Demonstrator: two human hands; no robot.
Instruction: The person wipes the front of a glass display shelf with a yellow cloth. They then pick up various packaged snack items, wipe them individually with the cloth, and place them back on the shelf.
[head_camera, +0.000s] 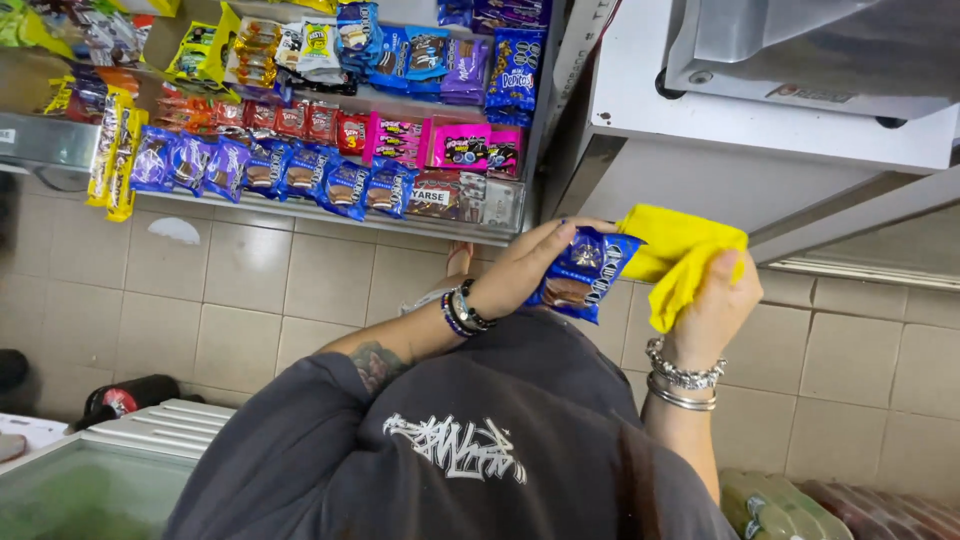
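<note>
My left hand (515, 272), with dark bead bracelets at the wrist, grips a blue snack packet (583, 277) that has a picture of a chocolate biscuit on it. My right hand (715, 305), wearing silver chain bracelets, is closed on a bunched yellow cloth (680, 250). The cloth is pressed against the right side of the packet. Both hands are held in front of my dark grey printed shirt (470, 450), above a tiled floor.
A shelf rack (330, 150) packed with several rows of colourful snack packets stands at upper left. A white metal cabinet (760, 150) is at upper right. A glass-topped freezer chest (120, 470) sits at lower left, and wrapped bottle packs (790, 510) at lower right.
</note>
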